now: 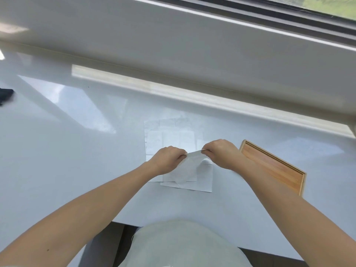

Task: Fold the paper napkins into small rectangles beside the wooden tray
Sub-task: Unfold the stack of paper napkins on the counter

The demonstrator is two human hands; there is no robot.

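head | left hand (169,159), right hand (221,153) pinch napkin (189,168) | tray (273,166) beside

The left hand (169,159) and the right hand (221,153) each pinch one upper corner of a white paper napkin (187,168) and hold its top edge lifted above the white table (77,151). The lower part of this napkin hangs down onto other napkins (169,132) that lie flat and overlapping under the hands. A wooden tray (273,166) lies on the table just beside the right forearm. A dark object (5,95) shows at the left edge; I cannot tell what it is.
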